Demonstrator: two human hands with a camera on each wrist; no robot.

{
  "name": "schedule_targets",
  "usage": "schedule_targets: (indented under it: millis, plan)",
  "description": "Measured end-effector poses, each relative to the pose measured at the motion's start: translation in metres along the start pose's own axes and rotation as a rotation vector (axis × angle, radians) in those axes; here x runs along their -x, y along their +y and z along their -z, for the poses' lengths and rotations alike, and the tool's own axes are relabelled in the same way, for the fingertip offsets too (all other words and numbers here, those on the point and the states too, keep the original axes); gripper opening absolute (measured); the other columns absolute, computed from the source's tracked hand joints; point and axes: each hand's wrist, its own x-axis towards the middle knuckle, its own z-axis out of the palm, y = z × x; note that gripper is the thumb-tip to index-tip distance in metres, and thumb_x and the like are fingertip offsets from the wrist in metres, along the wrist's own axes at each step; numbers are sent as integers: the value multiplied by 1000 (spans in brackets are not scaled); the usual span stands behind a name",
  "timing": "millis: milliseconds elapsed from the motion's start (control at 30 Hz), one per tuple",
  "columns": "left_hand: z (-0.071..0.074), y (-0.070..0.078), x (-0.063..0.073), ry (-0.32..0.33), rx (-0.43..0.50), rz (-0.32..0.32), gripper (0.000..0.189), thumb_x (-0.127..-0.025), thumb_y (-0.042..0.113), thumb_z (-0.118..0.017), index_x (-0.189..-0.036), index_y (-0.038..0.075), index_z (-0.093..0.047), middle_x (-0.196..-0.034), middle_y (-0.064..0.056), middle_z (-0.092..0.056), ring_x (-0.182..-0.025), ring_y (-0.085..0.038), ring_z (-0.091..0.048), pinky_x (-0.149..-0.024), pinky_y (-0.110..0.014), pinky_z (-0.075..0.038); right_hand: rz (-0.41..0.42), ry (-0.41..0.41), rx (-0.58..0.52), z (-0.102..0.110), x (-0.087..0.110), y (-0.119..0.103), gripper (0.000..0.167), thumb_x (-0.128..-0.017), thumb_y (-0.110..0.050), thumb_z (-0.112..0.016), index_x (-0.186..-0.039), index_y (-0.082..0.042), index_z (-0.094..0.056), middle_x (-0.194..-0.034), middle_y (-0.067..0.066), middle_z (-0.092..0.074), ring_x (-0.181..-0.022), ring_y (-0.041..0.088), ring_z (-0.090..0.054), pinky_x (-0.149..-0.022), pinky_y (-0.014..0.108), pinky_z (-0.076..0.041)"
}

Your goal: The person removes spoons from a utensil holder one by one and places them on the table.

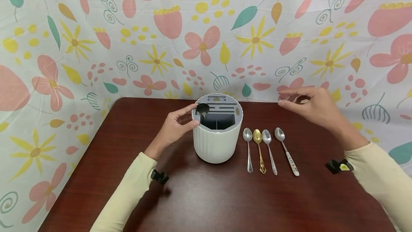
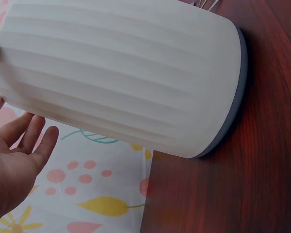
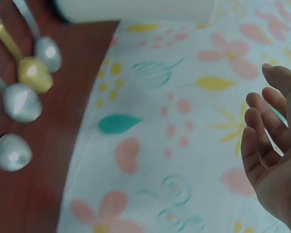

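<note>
My left hand (image 1: 175,126) holds the left side of a white ribbed utensil holder (image 1: 215,148), thumb and index finger at its rim. In the left wrist view the remaining fingers hang loose beside the ribbed wall (image 2: 111,73). A dark-looking spoon (image 1: 203,109) stands bowl up in the holder's left part, its lower end hidden inside. Raised over the table's back right, my right hand (image 1: 310,105) is apart from everything, fingers relaxed and holding nothing. Nearest below it lies a spoon with a white patterned handle (image 1: 287,151).
Right of the holder lie a silver spoon (image 1: 247,135), a gold spoon with an ornate handle (image 1: 257,137) and another silver spoon (image 1: 266,137), bowls toward the back. The dark red wooden table (image 1: 206,199) ends at a floral cloth (image 1: 238,63) hanging behind and at the left.
</note>
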Motion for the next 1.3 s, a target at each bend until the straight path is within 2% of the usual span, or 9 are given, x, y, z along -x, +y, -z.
schedule_targets:
  millis: [200, 333, 500, 633, 733, 900, 1033, 1300]
  plan:
    - [0, 1, 0, 1, -8, 14, 57, -93, 16, -76, -148, 17, -57, -148, -2, -57, -129, -35, -58, -107, -62, -43, 82, 21, -12, -8, -18, -33, 26, -84, -21, -87, -108, -29, -82, -78, -8, -71, -68, 3, -63, -60, 13, -46]
    - [0, 2, 0, -1, -21, 22, 56, -94, 16, -75, -148, 18, -57, -149, -3, -56, -129, -34, -58, -107, -59, -45, 137, 9, -20, -16, -34, -49, 25, -85, -23, -86, -108, -31, -82, -85, -10, -75, -71, 3, -64, -63, 13, -47]
    - [0, 1, 1, -3, -15, 15, 57, -94, 14, -75, -148, 17, -56, -150, -3, -55, -129, -33, -58, -108, -60, -45, 181, -24, -93, -28, -54, -67, 24, -84, -21, -86, -107, -27, -82, -88, -9, -76, -77, 4, -64, -68, 16, -49]
    - [1, 0, 1, -2, -10, 8, 58, -94, 15, -75, -149, 17, -56, -150, -2, -55, -130, -34, -57, -107, -62, -44, 282, -59, -173, -40, -69, -76, 26, -82, -10, -87, -107, -19, -83, -92, -3, -77, -76, 4, -64, -70, 19, -52]
    - [1, 1, 1, -5, -9, 7, 58, -94, 15, -75, -149, 17, -56, -151, -2, -55, -131, -34, -56, -108, -61, -43, 324, -83, -225, -51, -76, -82, 27, -81, -7, -87, -106, -15, -83, -97, 0, -78, -76, 5, -64, -70, 21, -52]
    - [0, 2, 0, -3, -7, 1, 58, -94, 12, -75, -148, 15, -56, -150, -4, -56, -131, -36, -55, -109, -60, -44, 318, -136, -282, -66, -82, -89, 26, -83, -8, -85, -107, -15, -83, -101, 1, -79, -77, 8, -65, -72, 21, -53]
    - [-1, 1, -1, 1, -7, -5, 57, -94, 9, -74, -148, 13, -57, -149, -6, -57, -131, -38, -55, -109, -58, -44, 300, -181, -321, -76, -85, -92, 24, -86, -9, -83, -110, -14, -82, -98, 2, -79, -80, 10, -67, -75, 23, -54]
    - [1, -1, -1, 3, -11, -5, 57, -94, 13, -75, -148, 14, -56, -148, -5, -57, -130, -30, -58, -109, -57, -44, 289, -230, -345, -94, -84, -101, 24, -86, -16, -84, -110, -13, -82, -95, -4, -78, -82, 10, -68, -76, 27, -55]
